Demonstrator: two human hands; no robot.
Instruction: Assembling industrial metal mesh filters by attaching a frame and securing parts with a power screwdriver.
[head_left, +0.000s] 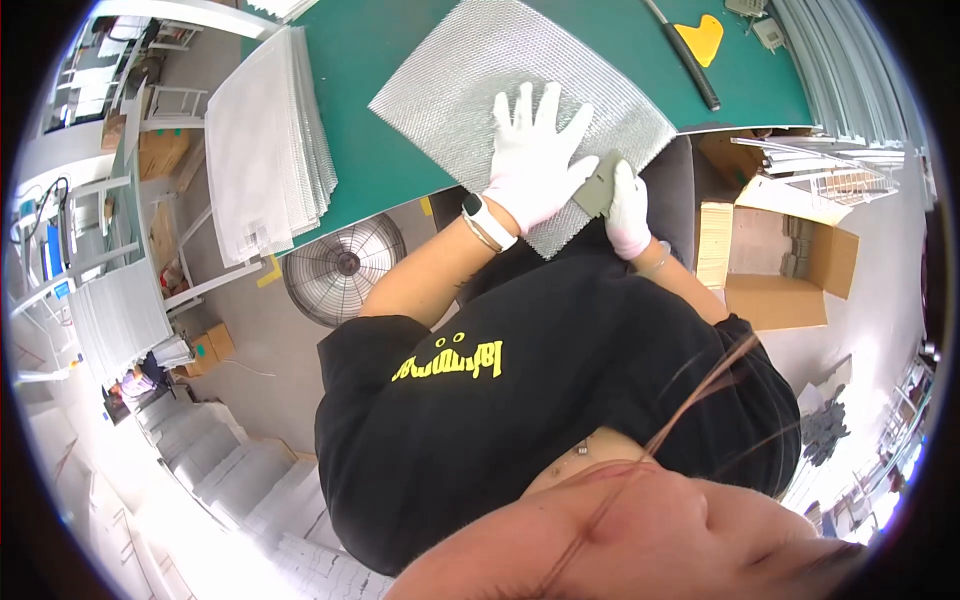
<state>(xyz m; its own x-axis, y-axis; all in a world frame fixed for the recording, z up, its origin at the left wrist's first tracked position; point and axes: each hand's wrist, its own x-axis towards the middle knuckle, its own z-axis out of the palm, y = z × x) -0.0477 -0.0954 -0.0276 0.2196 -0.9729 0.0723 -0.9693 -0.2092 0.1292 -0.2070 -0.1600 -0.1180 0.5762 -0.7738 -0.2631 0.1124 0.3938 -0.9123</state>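
Note:
A silver honeycomb-mesh sheet point(455, 105) lies turned at an angle on the green tabletop point(365, 150), one corner jutting past the near edge toward my body. My left hand point(535, 155), in a white glove, presses flat on the sheet with its fingers spread. In its white glove, my right hand point(628, 212) grips a flat grey-green block point(597, 190) against the sheet's near right edge. The fingers of that hand are partly hidden behind the block.
Left of the sheet stands a stack of whitish sheets point(265, 140). A black-handled tool point(692, 65) and a yellow scraper point(703, 38) lie at the far right. A floor fan point(347, 263) sits below the table, and an open cardboard box point(775, 300) is on the right.

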